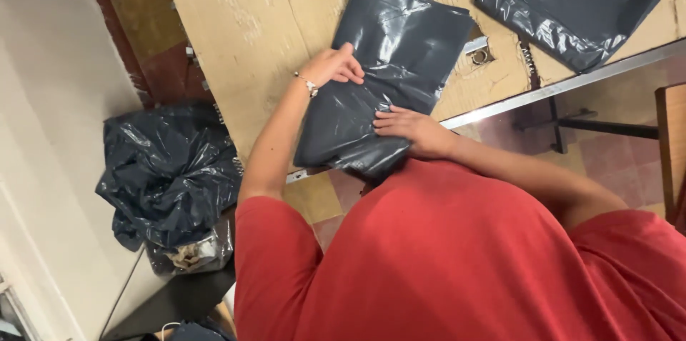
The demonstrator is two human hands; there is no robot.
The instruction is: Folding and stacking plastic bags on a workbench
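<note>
Seen from the head camera, a dark grey plastic mailer bag [382, 77] is laid flat on a cardboard-covered table [243, 19], its near end hanging just over the metal table edge [564, 84]. The left hand [334, 66] is pressed on the bag's left edge, fingers held together and curled slightly downward, a thin bracelet [307, 84] worn at the wrist. The right hand [411, 130] is laid flat across the bag's lower part, fingers extended and close together, pointing left; nothing is pinched by either hand. A second dark grey bag [579, 5] is seen well apart at the table's far right corner. A crumpled black rubbish sack [168, 169] is seen on the floor at left, beside a pale wall [50, 134]. A red shirt [457, 262] fills the foreground.
</note>
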